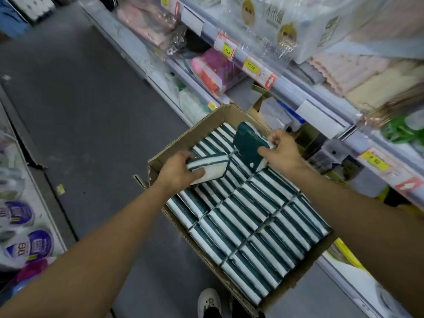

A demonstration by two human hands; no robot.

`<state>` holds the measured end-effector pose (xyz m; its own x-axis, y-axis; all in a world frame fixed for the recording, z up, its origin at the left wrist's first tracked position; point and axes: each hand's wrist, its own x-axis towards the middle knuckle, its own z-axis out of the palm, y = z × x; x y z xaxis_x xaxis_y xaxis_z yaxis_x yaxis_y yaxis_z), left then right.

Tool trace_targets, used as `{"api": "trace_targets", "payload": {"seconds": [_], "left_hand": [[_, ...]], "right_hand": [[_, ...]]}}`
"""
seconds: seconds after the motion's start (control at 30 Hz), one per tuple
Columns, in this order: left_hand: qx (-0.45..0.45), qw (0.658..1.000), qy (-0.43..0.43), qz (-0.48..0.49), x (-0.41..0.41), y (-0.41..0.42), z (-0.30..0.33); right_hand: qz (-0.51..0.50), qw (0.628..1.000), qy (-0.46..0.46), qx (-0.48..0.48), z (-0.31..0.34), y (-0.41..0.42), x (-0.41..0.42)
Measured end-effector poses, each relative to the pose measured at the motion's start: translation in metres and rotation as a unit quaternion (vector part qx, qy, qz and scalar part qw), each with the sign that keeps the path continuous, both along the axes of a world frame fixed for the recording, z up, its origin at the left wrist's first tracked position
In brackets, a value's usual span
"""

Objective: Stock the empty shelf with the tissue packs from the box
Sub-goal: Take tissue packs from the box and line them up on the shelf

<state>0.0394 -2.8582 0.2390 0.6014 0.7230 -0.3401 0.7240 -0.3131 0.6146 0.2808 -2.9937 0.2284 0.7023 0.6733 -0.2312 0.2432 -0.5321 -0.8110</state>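
Note:
An open cardboard box point(197, 131) stands on the floor beside the shelving, packed with several rows of dark green and white tissue packs point(257, 216). My left hand point(176, 171) grips one tissue pack point(210, 167) lifted just above the far left rows. My right hand point(282, 150) pinches another tissue pack point(246, 145), held tilted with its green face up over the far end of the box. A partly bare shelf level point(243, 97) lies just beyond the box, under the price rail.
Shelving with price tags point(251, 66) runs along the right, holding towels point(358, 74) and pink packets point(215, 70). Tissue rolls in wrappers point(29, 239) fill the left shelves. Grey aisle floor point(80, 111) lies between. My white shoe point(210, 302) is by the box's near corner.

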Motion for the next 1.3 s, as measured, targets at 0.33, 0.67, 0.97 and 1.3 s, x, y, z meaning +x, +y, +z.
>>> {"api": "trace_targets", "payload": {"seconds": [0.33, 0.67, 0.97, 1.3], "left_hand": [[-0.189, 0.938, -0.24, 0.166, -0.001, -0.047, 0.13], [-0.196, 0.921, -0.334, 0.05, 0.056, -0.089, 0.268], [-0.165, 0.908, -0.381, -0.046, 0.167, -0.119, 0.342], [-0.196, 0.895, -0.396, -0.057, 0.293, -0.125, 0.364]], "right_hand": [[-0.16, 0.947, 0.183, 0.21, 0.142, -0.089, -0.042], [-0.172, 0.94, 0.006, 0.296, 0.295, -0.178, -0.043], [-0.296, 0.884, -0.17, 0.319, 0.377, -0.268, 0.049], [-0.237, 0.909, -0.293, 0.176, 0.368, -0.249, 0.188]]}}
